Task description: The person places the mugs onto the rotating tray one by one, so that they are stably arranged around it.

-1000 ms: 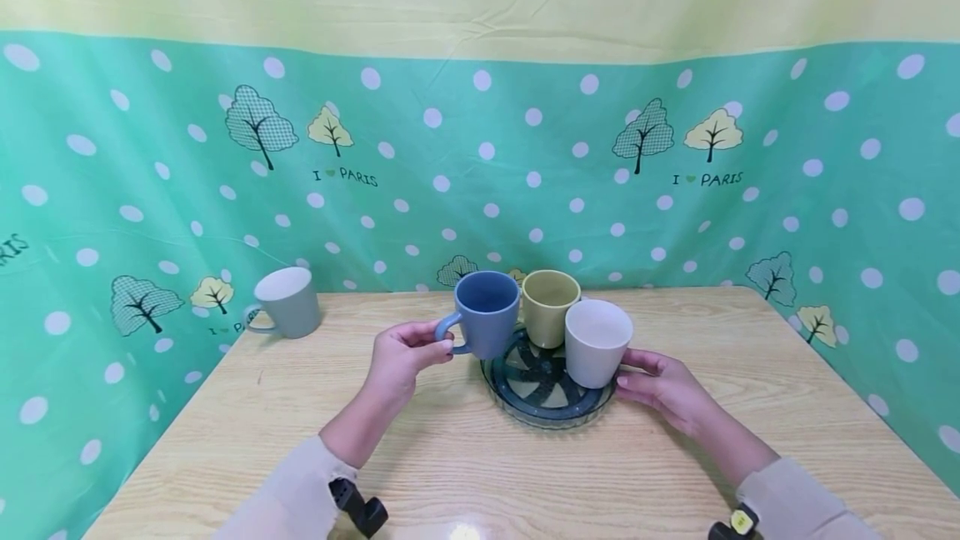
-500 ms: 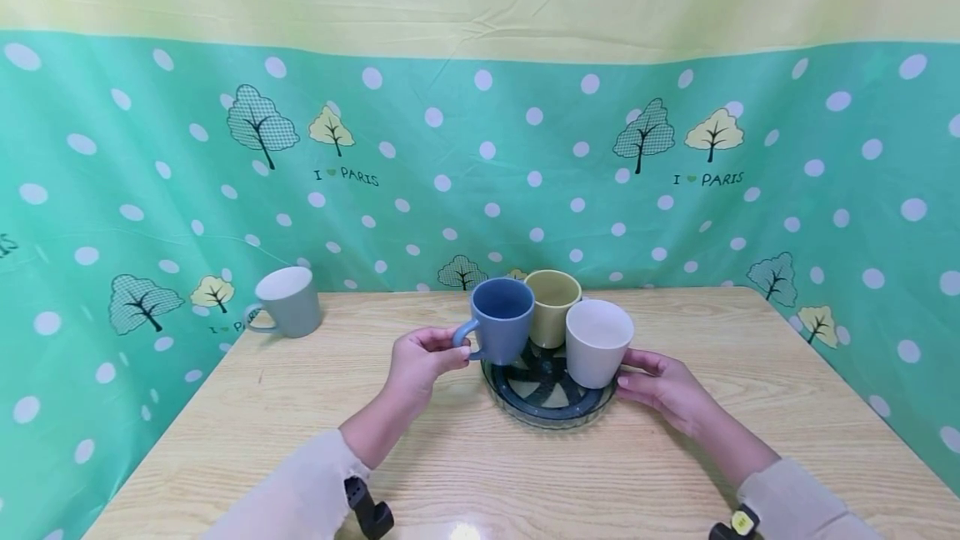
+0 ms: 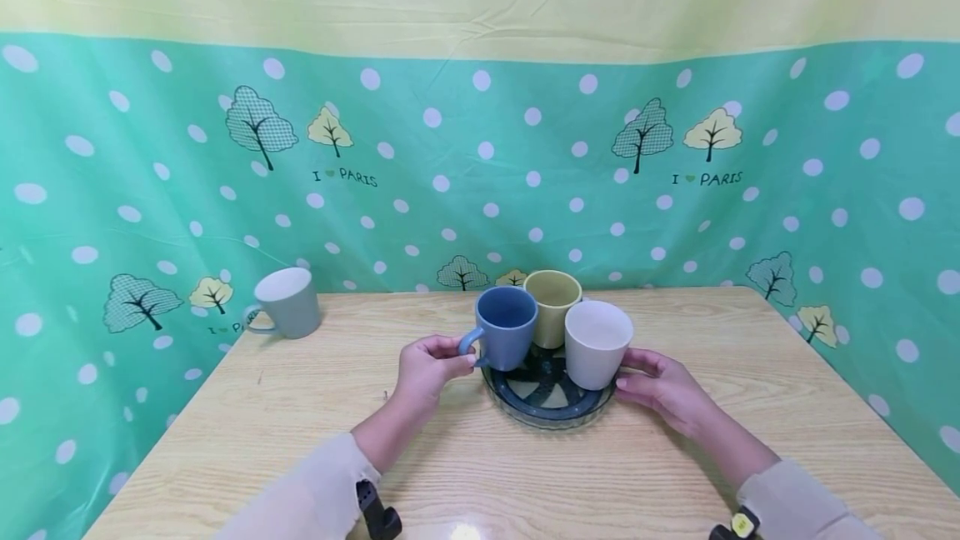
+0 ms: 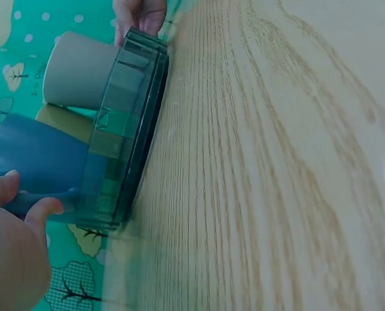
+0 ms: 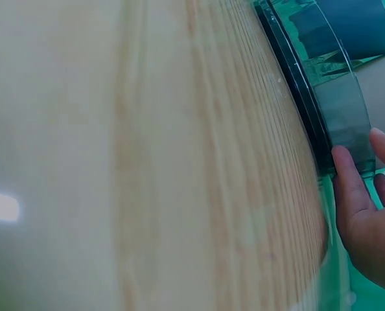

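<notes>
My left hand (image 3: 429, 369) pinches the handle of a blue mug (image 3: 507, 330). The mug stands upright at the left side of a round, dark-tinted glass dish (image 3: 551, 417), its lower part behind the glass wall in the left wrist view (image 4: 40, 159). A yellow mug (image 3: 553, 307) and a white mug (image 3: 596, 348) stand in the same dish, at its back and right. At the dish's right edge my right hand (image 3: 667, 390) grips the rim beside the white mug; in the right wrist view a fingertip (image 5: 341, 155) lies against the glass wall.
A grey-green mug (image 3: 292, 307) with its handle to the left stands at the table's back left. The wooden table (image 3: 480, 473) reaches back to a green and yellow patterned curtain (image 3: 480, 165) that hangs behind and along both sides.
My left hand has moved the blue mug rightward and down, from the dish's left edge to beside the yellow mug. The right hand and the dish have stayed in place.
</notes>
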